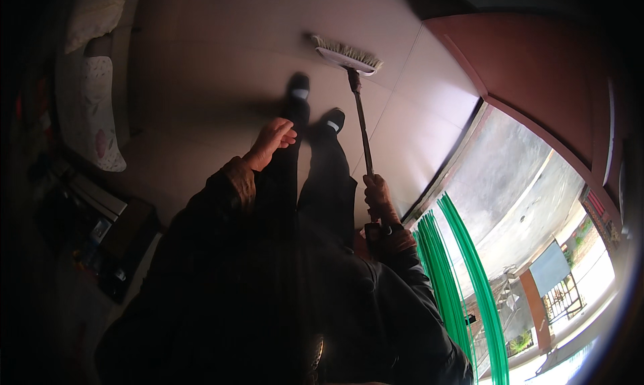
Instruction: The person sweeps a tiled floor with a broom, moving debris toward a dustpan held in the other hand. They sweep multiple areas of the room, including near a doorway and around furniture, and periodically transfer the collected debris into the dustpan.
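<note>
A broom (pixel 363 120) with a long dark handle reaches out ahead of me. Its white head with pale bristles (pixel 347 54) lies on the tiled floor, beyond my feet. My right hand (pixel 378 195) is wrapped around the handle near its upper end. In front of my body, my left hand (pixel 272 142) hangs in the air above my left leg, apart from the broom. Its fingers are curled in, and no object shows in them. Part of those fingers is turned away from view.
On the right, a doorway edged by a dark sill (pixel 446 162) opens onto grey ground outside. Green strips (pixel 448 278) hang there, beside a reddish-brown door (pixel 537 76). To the left are a floral cushion or bedding (pixel 100 113) and dark furniture (pixel 131 231). My shoes (pixel 299 84) stand on the floor.
</note>
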A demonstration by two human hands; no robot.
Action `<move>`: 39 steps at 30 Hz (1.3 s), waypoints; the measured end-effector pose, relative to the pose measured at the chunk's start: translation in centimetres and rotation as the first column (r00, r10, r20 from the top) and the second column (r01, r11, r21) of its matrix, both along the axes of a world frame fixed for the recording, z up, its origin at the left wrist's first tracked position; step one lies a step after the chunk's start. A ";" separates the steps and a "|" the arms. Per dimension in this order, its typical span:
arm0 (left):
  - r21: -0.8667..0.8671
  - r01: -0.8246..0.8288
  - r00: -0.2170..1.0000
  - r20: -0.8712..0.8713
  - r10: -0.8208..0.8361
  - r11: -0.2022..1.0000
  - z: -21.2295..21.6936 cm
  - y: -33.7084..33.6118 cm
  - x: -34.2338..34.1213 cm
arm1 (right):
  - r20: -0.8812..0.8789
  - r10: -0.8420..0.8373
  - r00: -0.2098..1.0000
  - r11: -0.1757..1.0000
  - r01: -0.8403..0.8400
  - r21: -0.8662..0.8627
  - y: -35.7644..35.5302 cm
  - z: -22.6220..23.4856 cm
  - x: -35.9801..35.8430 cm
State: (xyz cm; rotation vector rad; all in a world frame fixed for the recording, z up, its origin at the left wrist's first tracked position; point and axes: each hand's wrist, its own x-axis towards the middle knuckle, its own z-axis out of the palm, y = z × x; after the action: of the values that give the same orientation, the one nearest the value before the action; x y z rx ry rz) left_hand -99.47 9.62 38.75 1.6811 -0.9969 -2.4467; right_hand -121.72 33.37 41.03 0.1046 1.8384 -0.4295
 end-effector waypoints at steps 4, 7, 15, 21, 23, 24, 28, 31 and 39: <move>0.004 0.015 1.000 0.013 -0.015 1.000 -0.4 -0.3 0.7 | 0.090 -0.169 0.981 0.980 0.177 -0.086 0.1 1.7 -0.8; 0.024 -0.002 1.000 0.023 0.001 1.000 -0.6 -0.5 1.3 | 0.067 -0.280 0.958 0.952 0.286 -0.111 -0.8 -0.2 -2.4; 0.030 -0.037 0.996 0.081 0.034 0.999 -0.6 0.3 2.5 | 0.051 -0.319 0.946 0.825 0.304 -0.477 -3.9 -11.3 1.6; 0.010 -0.026 0.996 0.086 0.025 1.000 -0.5 -1.2 3.9 | 0.300 -0.581 0.756 0.740 0.645 -0.191 -6.6 -7.2 6.0; -0.009 -0.030 0.997 0.073 0.031 1.000 -0.6 -2.2 4.4 | 0.283 -0.573 0.769 0.744 0.633 -0.213 -8.3 -4.5 6.7; -0.004 -0.038 0.997 0.074 0.038 0.999 -0.6 -2.7 4.6 | 0.268 -0.553 0.789 0.753 0.611 -0.244 -9.1 -3.2 7.3; 0.000 -0.069 0.994 0.084 0.069 0.998 -0.4 -4.0 6.1 | 0.162 -0.330 0.930 0.871 0.366 -0.327 -11.3 0.9 10.8; -0.015 -0.074 0.993 0.086 0.075 0.997 -0.1 -4.4 7.6 | 0.390 -0.294 0.873 0.838 0.432 -0.333 -12.6 2.4 11.5; 0.004 -0.170 0.977 0.129 0.168 0.985 1.5 -3.7 13.0 | 0.698 -0.058 0.714 0.861 0.389 -0.327 -26.6 -4.5 15.5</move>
State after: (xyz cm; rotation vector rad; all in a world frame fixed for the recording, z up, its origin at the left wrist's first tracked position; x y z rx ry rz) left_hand -86.43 5.89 40.27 1.8649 -0.8093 -2.2710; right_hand -106.19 6.78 36.55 0.1468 0.9654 -0.8711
